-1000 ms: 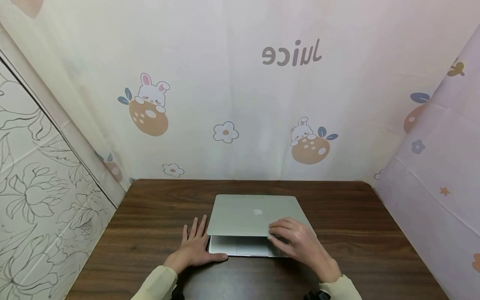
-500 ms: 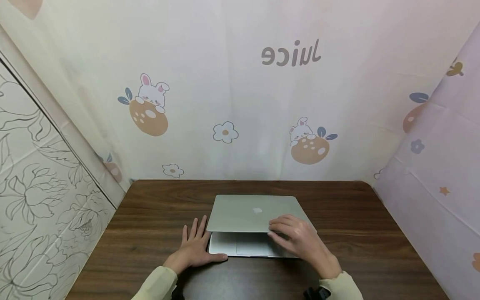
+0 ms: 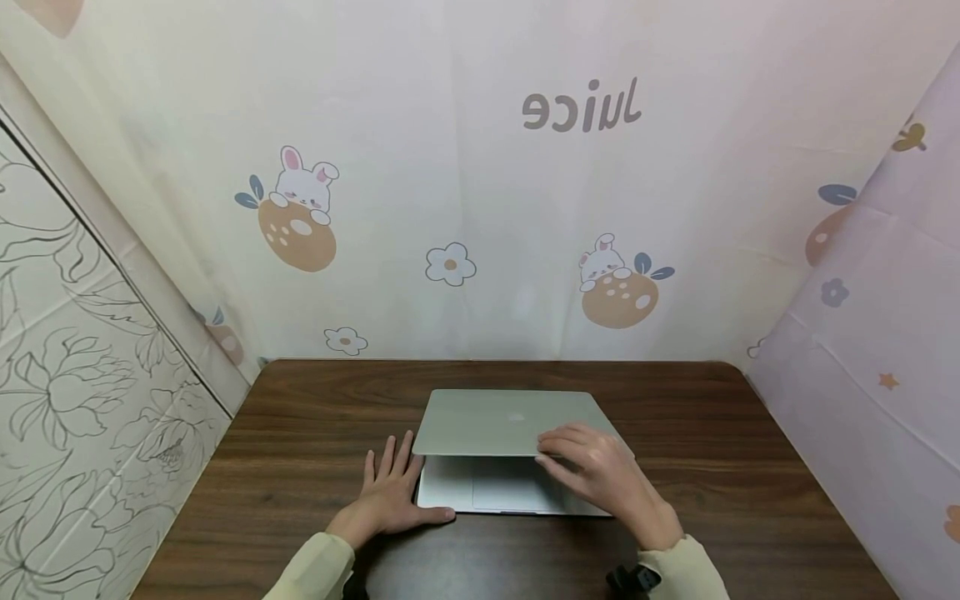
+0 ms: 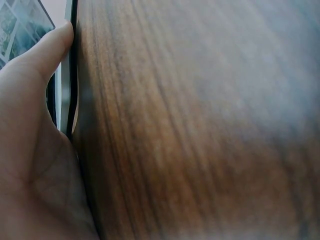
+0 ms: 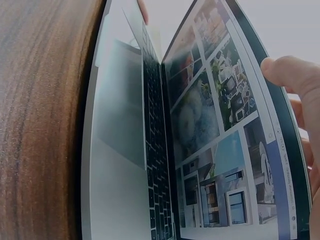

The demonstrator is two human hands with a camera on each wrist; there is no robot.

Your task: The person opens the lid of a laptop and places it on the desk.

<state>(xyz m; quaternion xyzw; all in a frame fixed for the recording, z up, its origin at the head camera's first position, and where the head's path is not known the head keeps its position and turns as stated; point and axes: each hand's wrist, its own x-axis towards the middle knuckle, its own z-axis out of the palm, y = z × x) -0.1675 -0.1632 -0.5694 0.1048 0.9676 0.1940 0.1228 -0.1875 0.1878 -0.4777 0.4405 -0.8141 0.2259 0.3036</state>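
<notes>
A silver laptop (image 3: 472,423) lies partly unfolded on the table, its lid tilted up over the base (image 3: 446,486). My right hand (image 3: 598,471) pinches the lid's front edge, thumb inside and fingers on the outer face. The right wrist view shows that thumb (image 5: 285,72) on the dark screen border, beside a lit screen (image 5: 227,115) of photos; black keys (image 5: 156,145) line the base. My left hand (image 3: 386,504) rests flat at the base's front left corner, fingers spread. Its thumb (image 4: 52,47) lies along the front edge.
The brown wood-grain table (image 3: 315,408) extends around the laptop on all sides. Behind it hangs a pale curtain (image 3: 510,192) printed with rabbits, fruit and flowers. More patterned cloth (image 3: 862,350) closes off the right, and a flower-line panel (image 3: 82,375) the left.
The lid's front edge has risen in my right hand, so more of the base shows under it. My right hand has lifted slightly with it; the left hand has stayed put.
</notes>
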